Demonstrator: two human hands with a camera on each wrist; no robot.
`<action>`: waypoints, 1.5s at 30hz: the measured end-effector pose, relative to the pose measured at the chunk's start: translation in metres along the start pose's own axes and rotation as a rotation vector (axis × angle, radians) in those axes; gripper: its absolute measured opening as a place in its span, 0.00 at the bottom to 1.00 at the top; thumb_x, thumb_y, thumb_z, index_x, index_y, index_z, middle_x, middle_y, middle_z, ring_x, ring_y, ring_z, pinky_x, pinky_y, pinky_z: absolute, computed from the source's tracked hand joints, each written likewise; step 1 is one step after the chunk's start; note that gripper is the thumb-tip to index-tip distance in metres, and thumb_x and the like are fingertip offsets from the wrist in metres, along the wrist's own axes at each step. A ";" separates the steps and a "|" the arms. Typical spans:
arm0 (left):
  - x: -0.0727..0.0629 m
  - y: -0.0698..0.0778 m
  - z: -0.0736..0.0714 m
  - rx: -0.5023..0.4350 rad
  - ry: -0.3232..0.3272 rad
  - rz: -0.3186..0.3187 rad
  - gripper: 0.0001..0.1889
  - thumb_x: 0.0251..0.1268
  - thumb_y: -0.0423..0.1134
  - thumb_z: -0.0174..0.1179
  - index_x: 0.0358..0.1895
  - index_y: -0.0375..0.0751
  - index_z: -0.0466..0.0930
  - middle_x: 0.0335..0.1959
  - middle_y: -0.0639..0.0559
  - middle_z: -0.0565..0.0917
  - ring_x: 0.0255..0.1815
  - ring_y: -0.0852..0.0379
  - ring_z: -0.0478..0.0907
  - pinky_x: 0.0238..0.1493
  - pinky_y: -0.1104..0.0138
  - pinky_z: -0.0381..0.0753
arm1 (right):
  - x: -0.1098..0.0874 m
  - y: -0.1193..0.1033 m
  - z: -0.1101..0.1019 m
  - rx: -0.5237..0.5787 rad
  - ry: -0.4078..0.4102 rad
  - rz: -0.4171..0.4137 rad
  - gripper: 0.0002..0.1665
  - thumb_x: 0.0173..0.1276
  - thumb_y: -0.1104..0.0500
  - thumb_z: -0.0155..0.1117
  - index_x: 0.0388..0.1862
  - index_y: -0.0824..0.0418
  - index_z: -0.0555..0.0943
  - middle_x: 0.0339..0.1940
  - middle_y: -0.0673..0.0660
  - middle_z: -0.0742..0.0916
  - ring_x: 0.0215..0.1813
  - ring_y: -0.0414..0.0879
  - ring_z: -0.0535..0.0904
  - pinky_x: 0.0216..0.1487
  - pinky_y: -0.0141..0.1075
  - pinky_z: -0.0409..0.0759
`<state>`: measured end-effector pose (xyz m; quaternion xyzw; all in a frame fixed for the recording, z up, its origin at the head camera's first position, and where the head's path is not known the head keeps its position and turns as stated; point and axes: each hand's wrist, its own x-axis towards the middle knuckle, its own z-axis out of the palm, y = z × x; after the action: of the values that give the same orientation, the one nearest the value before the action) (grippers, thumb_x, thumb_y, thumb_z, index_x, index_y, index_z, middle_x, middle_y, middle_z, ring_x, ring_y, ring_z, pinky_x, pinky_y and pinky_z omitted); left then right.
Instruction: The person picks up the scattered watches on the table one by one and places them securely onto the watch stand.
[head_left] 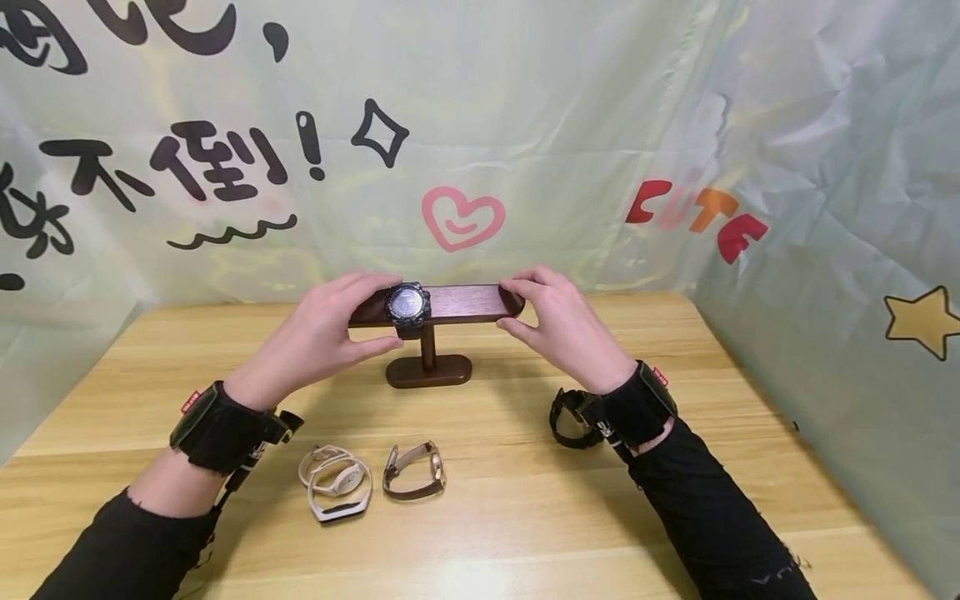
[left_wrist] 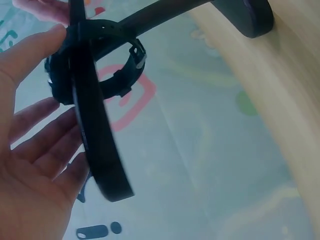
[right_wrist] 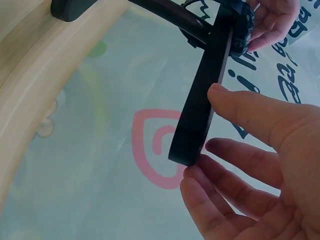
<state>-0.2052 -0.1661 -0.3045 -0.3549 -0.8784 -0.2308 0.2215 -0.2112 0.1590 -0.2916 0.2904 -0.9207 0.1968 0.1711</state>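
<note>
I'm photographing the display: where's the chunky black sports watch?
In the head view, the watch is looped round the brown stand's bar, left of its middle, beside the left hand.

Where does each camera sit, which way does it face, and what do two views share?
Head: on the head, facing forward and down at the stand and watch; left hand, right hand and sleeves show.
Left wrist: on that wrist, facing the stand's left end; left hand near, part of right hand beyond.
Right wrist: likewise, facing the right end; right hand near, part of left hand beyond.
Both wrist views show stand, watch and pink heart.
</note>
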 end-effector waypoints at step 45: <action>-0.039 0.044 -0.023 0.092 -0.154 0.115 0.14 0.62 0.35 0.78 0.50 0.48 0.90 0.45 0.59 0.92 0.33 0.69 0.83 0.36 0.67 0.87 | -0.021 -0.043 -0.015 -0.028 -0.328 -0.194 0.23 0.70 0.51 0.79 0.59 0.60 0.90 0.53 0.54 0.92 0.52 0.45 0.89 0.54 0.37 0.90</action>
<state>-0.1424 -0.1709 -0.2969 -0.4110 -0.8807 -0.1489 0.1822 -0.1658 0.1431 -0.2761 0.4034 -0.9066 0.1167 0.0409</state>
